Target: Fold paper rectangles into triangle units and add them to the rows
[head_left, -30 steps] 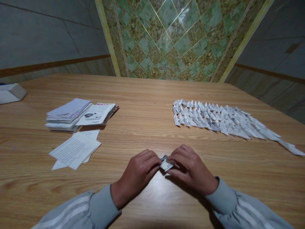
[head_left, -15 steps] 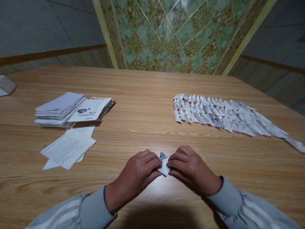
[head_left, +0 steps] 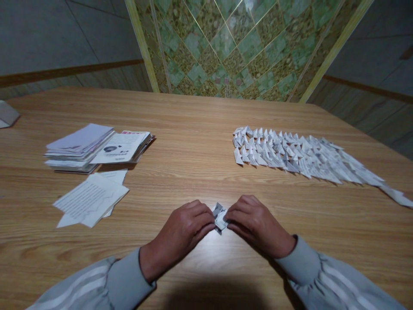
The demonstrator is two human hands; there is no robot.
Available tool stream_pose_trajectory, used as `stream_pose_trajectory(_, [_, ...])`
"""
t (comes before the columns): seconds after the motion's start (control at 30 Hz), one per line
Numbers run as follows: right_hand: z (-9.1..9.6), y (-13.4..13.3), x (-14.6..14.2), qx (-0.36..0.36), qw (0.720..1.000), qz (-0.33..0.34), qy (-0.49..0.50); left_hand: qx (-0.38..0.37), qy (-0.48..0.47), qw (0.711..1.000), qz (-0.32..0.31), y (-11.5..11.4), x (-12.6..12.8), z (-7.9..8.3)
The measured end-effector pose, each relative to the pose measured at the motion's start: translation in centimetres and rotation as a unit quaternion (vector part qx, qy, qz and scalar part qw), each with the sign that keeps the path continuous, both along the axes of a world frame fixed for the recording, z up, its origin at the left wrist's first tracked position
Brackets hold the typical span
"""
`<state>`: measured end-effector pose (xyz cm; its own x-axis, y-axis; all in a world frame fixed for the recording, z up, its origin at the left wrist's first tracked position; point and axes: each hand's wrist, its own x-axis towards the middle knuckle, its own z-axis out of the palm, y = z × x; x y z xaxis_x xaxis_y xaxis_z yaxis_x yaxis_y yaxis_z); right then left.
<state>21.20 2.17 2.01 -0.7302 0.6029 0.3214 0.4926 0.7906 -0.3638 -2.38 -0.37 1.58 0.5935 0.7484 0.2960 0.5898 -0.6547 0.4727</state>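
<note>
A small folded piece of printed paper is pinched between both my hands just above the wooden table. My left hand grips its left side with curled fingers. My right hand grips its right side the same way. The paper is mostly hidden by my fingertips. Grey sleeves with white stripes cover both forearms.
Rows of several small folded paper triangles lie at the right. A stack of booklets and sheets sits at the left, with loose printed sheets in front of it. A white object shows at the far left edge.
My hands have pressed closer together on the small paper, which now looks narrower and more folded. The view has tilted slightly.
</note>
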Motion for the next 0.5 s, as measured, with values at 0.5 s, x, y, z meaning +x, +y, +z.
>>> stream_pose_trajectory(0.5, [-0.5,-0.1,-1.1,-0.022,0.998,-0.058,0.001,0.006,0.014,0.997,0.075,0.0,0.4,-0.1])
